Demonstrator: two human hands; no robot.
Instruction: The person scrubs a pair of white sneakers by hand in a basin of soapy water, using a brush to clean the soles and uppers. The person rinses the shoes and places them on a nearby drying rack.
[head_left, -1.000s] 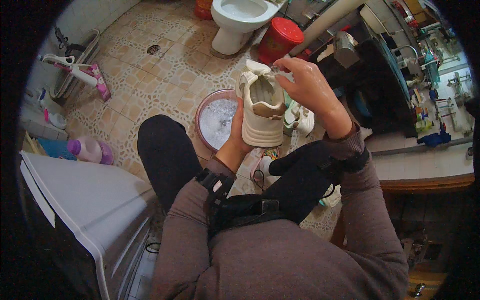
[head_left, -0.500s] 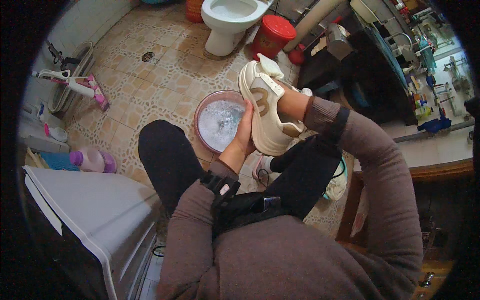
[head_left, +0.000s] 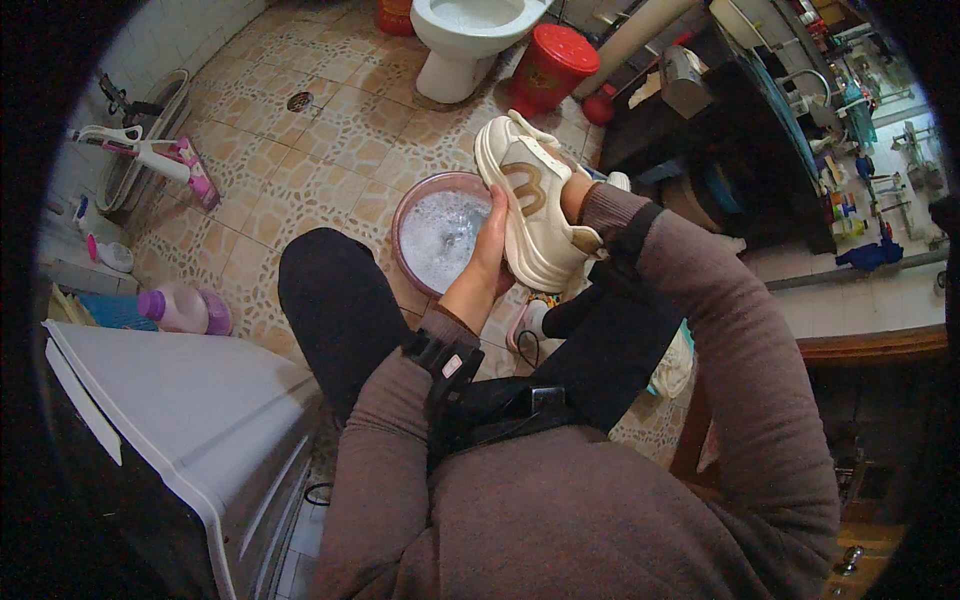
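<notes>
A cream sneaker [head_left: 535,210] with a tan curved patch on its side is held up in front of me, toe away and sole facing left. My left hand [head_left: 490,240] grips it along the sole, thumb on the side. Only the wrist and part of my right hand [head_left: 577,192] show; it reaches into or behind the shoe's opening, and its fingers are hidden. Just left of the shoe, a pinkish basin [head_left: 403,245] of sudsy water rests on the floor.
A white toilet [head_left: 450,75] and a red lidded bucket [head_left: 550,70] stand ahead. On the left are a pink-and-white mop head [head_left: 197,178], a purple-capped jug [head_left: 180,308] and a white appliance [head_left: 190,410]. A dark counter [head_left: 740,130] is at right.
The sneaker has tilted slightly, and its tongue stands up less. My right hand has slipped further behind the shoe, while the left keeps its grip.
</notes>
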